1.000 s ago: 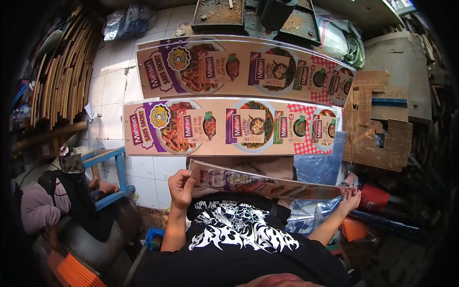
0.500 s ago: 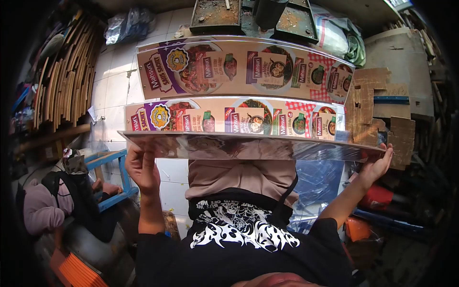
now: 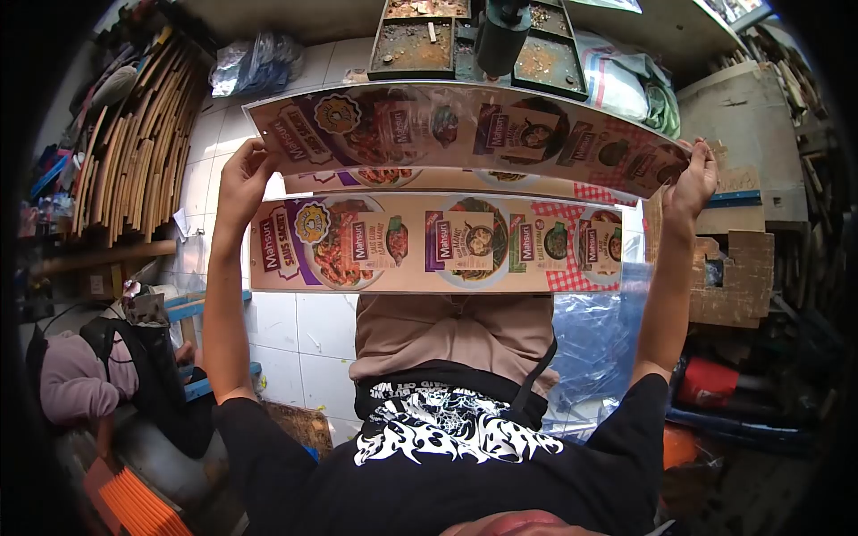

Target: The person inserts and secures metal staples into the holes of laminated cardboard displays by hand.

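Observation:
A long printed panel point(image 3: 465, 134) with food pictures is stretched between my two hands, raised and slightly bowed. My left hand point(image 3: 248, 174) pinches its left end, and my right hand point(image 3: 695, 183) grips its right end. Beneath it, another printed panel point(image 3: 536, 183) shows only along its lower edge; the rest is hidden. Nearer to me a similar panel point(image 3: 420, 246) lies flat, its whole face visible, with neither hand touching it.
Black metal trays point(image 3: 413, 46) flank a dark cylinder point(image 3: 503, 40) at the top. Stacked wooden strips point(image 3: 134, 134) stand left. Brown cardboard point(image 3: 733, 290) lies right. A person in a mauve sleeve point(image 3: 80, 380) is at the lower left, beside a blue frame point(image 3: 192, 389).
Both hands have carried the held panel up and away from my body, past the nearer panel and over the farther one. Its printed face now shows.

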Tool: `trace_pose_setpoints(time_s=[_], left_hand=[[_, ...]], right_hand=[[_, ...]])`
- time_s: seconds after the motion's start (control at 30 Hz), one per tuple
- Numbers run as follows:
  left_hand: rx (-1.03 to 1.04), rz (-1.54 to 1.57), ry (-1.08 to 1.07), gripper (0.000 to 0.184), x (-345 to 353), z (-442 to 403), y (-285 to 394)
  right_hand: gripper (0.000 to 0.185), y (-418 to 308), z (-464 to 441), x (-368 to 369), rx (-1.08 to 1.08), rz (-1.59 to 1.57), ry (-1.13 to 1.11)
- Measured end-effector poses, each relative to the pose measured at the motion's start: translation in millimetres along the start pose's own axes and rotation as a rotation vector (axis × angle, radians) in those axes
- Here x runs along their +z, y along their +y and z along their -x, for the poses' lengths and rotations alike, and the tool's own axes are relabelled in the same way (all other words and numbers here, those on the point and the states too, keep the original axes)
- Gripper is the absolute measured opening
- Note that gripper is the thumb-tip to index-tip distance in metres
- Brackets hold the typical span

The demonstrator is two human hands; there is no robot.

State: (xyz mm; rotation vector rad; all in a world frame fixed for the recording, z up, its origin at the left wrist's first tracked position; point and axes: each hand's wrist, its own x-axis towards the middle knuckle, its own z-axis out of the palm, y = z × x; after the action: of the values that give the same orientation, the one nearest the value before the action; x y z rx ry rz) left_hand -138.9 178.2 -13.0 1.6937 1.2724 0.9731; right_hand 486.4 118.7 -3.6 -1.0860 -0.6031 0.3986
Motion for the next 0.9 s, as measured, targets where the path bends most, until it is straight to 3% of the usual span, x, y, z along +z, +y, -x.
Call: trace_pose_setpoints(time_s=[0.3, 0.53, 0.87, 0.9], left_hand=[[-0.045, -0.224, 0.072, 0.021, -0.6, -2.4, -13.5], [-0.057, -0.154, 0.141, 0.026, 3.1, 5.2, -22.8], [-0.069, -0.259, 0.149, 0.030, 7.0, 12.4, -6.7], [0.008, -0.275, 0.266, 0.031, 7.5, 14.3, -4.9]], right_hand=[[0.019, 39.0, -18.6, -15.0, 0.014, 0.101, -0.088], [0.021, 41.3, -8.8, -14.8, 0.066, 0.077, -0.140], [0.019, 33.4, 3.8, -9.3, 0.093, 0.069, -0.030], [0.019, 32.3, 5.0, -10.5, 0.087, 0.100, 0.033]])
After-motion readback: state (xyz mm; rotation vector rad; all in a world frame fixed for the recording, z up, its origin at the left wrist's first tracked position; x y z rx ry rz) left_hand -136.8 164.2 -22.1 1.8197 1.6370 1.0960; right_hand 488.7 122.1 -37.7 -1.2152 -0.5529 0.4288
